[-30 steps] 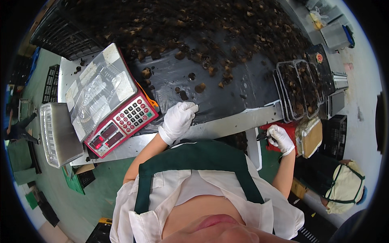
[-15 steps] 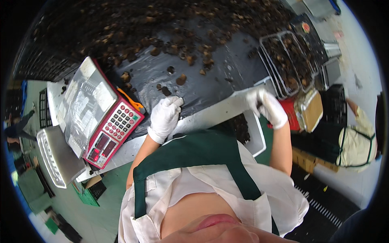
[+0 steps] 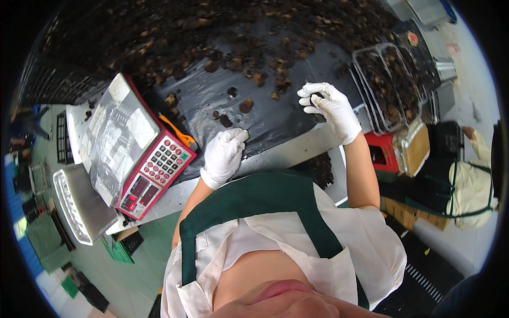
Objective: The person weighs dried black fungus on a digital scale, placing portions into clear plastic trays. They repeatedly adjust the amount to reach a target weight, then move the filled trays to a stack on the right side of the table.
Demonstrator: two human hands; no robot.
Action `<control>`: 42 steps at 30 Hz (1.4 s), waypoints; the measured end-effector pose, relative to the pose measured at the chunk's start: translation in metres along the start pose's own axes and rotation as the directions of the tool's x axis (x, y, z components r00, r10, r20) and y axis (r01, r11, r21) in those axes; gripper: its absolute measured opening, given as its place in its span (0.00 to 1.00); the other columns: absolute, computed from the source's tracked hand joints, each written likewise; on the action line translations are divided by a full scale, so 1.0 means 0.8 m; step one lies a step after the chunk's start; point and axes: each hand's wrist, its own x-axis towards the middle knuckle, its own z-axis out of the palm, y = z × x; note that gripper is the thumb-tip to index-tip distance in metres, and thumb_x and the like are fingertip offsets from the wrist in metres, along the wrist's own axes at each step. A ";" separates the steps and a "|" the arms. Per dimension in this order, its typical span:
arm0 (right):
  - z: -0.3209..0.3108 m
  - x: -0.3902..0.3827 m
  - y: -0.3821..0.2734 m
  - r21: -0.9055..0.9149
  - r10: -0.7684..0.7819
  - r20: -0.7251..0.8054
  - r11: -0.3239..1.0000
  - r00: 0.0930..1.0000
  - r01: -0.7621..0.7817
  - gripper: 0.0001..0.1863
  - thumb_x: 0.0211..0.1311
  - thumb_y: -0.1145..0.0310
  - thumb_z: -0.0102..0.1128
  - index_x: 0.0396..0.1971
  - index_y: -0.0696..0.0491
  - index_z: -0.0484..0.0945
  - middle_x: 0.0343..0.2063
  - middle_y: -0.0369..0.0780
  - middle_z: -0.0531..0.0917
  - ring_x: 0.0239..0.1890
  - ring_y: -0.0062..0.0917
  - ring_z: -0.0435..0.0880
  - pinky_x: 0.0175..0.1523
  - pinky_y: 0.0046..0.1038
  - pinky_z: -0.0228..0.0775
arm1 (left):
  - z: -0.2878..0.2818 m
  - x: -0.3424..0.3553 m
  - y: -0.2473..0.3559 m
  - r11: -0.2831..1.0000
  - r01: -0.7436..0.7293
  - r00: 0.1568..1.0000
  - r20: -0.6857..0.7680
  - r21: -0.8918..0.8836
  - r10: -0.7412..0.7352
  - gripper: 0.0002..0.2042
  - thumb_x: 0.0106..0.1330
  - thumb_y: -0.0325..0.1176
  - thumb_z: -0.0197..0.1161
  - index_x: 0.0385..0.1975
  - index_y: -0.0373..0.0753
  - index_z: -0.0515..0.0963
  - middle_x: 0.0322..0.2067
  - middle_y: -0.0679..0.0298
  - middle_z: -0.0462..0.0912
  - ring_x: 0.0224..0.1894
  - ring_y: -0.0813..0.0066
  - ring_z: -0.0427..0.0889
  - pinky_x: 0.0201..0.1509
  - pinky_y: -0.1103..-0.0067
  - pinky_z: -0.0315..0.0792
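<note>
My left hand (image 3: 224,155), in a white glove, rests closed at the table's front edge. Its fingers are curled, and what they hold, if anything, is hidden. White-gloved too, my right hand (image 3: 330,110) is raised over the black table sheet (image 3: 275,124), pinching a small dark piece (image 3: 316,98) between thumb and fingers. It looks like a bit of the dried fungus nearby. Several loose brown-black pieces, among them a rounded brown one (image 3: 246,105), lie beyond my left hand. A large heap of such dried fungus (image 3: 175,32) spreads over the far side.
A red-framed scale (image 3: 151,175) with a plastic-covered pan stands at left, an orange-handled tool (image 3: 183,137) beside it. Stacked clear trays (image 3: 366,87) of fungus stand at right. Below the table edge sits a white bin (image 3: 339,183) with dark scraps. Another person (image 3: 472,183) is at far right.
My right hand has moved left and away from me, from above the white bin to over the black sheet. The left stays closed at the table edge. The view has shifted slightly.
</note>
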 end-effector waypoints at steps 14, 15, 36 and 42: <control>0.181 0.278 -0.016 -0.956 -0.399 0.211 0.106 0.892 0.273 0.37 0.63 0.34 0.61 0.68 0.36 0.75 0.72 0.42 0.69 0.73 0.43 0.65 0.72 0.48 0.65 | 0.002 -0.006 -0.007 0.999 0.037 0.999 0.007 -0.037 -0.037 0.16 0.55 0.24 0.67 0.45 0.41 0.83 0.42 0.62 0.85 0.40 0.58 0.84 0.40 0.66 0.79; 0.196 0.272 -0.016 -0.925 -0.375 0.304 0.106 0.876 0.366 0.38 0.62 0.30 0.59 0.68 0.34 0.75 0.72 0.44 0.68 0.73 0.45 0.65 0.72 0.50 0.64 | 0.003 -0.007 -0.008 0.999 0.035 0.999 0.003 -0.039 -0.034 0.17 0.54 0.23 0.68 0.45 0.42 0.84 0.41 0.62 0.85 0.40 0.58 0.84 0.40 0.66 0.79; 0.305 0.436 -0.076 -0.800 -0.431 0.564 -0.074 0.705 0.595 0.46 0.56 0.33 0.69 0.75 0.22 0.61 0.79 0.43 0.56 0.77 0.50 0.57 0.72 0.58 0.62 | 0.008 -0.007 -0.012 0.976 0.195 0.972 0.151 -0.100 -0.179 0.12 0.60 0.29 0.65 0.44 0.45 0.85 0.42 0.64 0.86 0.37 0.56 0.85 0.38 0.64 0.80; 0.283 0.352 -0.025 -0.861 -0.437 0.502 -0.172 0.747 0.478 0.31 0.67 0.40 0.62 0.69 0.22 0.69 0.65 0.45 0.73 0.62 0.44 0.77 0.57 0.45 0.80 | 0.009 -0.012 -0.012 0.977 0.210 0.959 0.202 -0.040 -0.198 0.14 0.63 0.30 0.64 0.48 0.45 0.85 0.45 0.66 0.85 0.41 0.61 0.85 0.42 0.67 0.81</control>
